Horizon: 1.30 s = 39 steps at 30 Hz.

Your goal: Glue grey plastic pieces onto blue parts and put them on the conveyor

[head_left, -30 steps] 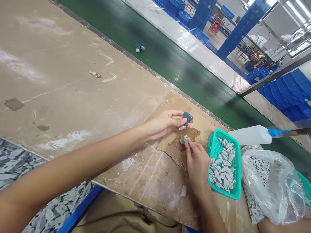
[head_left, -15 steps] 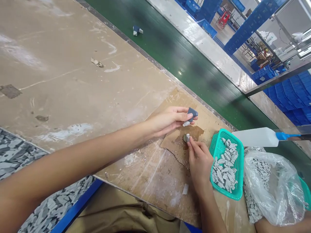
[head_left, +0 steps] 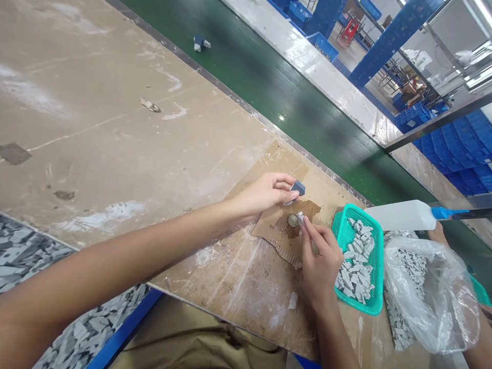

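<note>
Between the thumb and fingers of my left hand (head_left: 269,195) is a small dark blue-grey plastic block (head_left: 298,188), held above the cardboard. My right hand (head_left: 322,259) pinches a small light-grey piece (head_left: 300,217) just at the right edge of a round bottle cap (head_left: 292,220). The cap lies on a torn cardboard sheet (head_left: 265,225) with a dark wet stain around it. Right of my right hand stands a green basket (head_left: 378,266) filled with small grey pieces like the pinched one.
A white bottle with a blue nozzle (head_left: 403,216) lies behind the basket. Beside it is a clear plastic bag (head_left: 442,302) of grey pieces, with another person's arm near. A green conveyor belt (head_left: 261,97) carries one small assembly (head_left: 200,43). A blue-edged bin (head_left: 126,328) of grey pieces sits lower left.
The light-grey piece in my right hand has moved off the cap to its right side, uncovering the cap. My left hand has turned the block and lowered it slightly.
</note>
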Each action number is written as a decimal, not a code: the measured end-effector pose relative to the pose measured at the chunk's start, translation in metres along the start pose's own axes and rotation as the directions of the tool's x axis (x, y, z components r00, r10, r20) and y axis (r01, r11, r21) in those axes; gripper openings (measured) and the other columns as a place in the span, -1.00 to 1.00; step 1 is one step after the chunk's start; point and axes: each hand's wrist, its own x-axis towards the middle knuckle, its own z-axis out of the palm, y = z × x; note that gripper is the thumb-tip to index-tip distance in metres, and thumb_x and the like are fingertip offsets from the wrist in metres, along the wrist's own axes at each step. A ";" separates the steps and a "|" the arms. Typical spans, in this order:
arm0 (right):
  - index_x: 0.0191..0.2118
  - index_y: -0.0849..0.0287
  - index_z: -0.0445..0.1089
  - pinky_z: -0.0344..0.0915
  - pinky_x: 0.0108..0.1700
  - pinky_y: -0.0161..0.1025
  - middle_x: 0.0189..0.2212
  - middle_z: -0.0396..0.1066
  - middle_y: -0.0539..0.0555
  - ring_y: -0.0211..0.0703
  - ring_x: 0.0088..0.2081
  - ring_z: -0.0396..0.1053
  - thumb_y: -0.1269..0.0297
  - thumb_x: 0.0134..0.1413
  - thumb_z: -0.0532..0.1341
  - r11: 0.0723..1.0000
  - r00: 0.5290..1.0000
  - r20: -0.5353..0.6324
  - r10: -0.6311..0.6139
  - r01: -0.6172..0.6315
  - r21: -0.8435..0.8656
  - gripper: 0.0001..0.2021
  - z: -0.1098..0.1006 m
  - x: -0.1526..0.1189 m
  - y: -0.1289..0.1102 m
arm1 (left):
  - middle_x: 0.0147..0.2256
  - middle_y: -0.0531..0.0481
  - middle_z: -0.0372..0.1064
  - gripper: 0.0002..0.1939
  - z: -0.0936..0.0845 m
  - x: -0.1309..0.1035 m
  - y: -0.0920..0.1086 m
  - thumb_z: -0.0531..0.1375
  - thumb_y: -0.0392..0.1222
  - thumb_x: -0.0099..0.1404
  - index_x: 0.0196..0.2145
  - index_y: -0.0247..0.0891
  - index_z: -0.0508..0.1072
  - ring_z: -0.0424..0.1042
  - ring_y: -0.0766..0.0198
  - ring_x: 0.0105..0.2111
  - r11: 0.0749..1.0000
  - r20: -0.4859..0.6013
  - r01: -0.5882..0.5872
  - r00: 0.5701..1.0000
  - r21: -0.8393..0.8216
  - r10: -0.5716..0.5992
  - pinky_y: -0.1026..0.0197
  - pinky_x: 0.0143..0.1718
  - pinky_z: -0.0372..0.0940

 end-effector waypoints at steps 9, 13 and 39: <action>0.02 -0.01 0.51 0.38 -0.22 -0.20 -0.28 0.44 0.07 -0.19 -0.29 0.41 0.32 0.27 0.19 0.957 0.976 -0.093 0.199 -0.173 0.231 -0.73 -0.016 0.002 -0.008 | -0.47 0.03 0.49 -0.81 0.009 -0.003 -0.021 0.23 -0.53 0.02 -0.43 -0.30 0.45 0.45 0.30 -0.43 0.978 0.125 -0.013 0.992 0.210 -0.013 0.25 -0.28 0.28; 0.02 -0.02 0.50 0.38 -0.22 -0.22 -0.29 0.44 0.05 -0.21 -0.30 0.41 0.35 0.28 0.18 0.953 0.982 -0.074 0.172 -0.147 0.263 -0.73 -0.018 0.003 -0.008 | -0.43 0.01 0.52 -0.82 0.014 -0.007 -0.027 0.21 -0.51 0.04 -0.40 -0.30 0.43 0.47 0.31 -0.40 0.980 0.196 -0.011 0.980 0.199 -0.029 0.28 -0.29 0.27; 0.17 -0.08 0.37 0.36 -0.35 -0.36 -0.35 0.31 0.02 -0.29 -0.34 0.36 0.58 0.24 0.06 0.941 0.997 -0.065 -0.036 0.055 0.333 -0.49 -0.004 -0.001 -0.008 | -0.39 -0.02 0.54 -0.80 0.029 -0.026 -0.018 0.14 -0.47 0.09 -0.31 -0.30 0.45 0.54 0.23 -0.34 0.889 0.097 -0.105 0.993 0.445 0.069 0.27 -0.28 0.38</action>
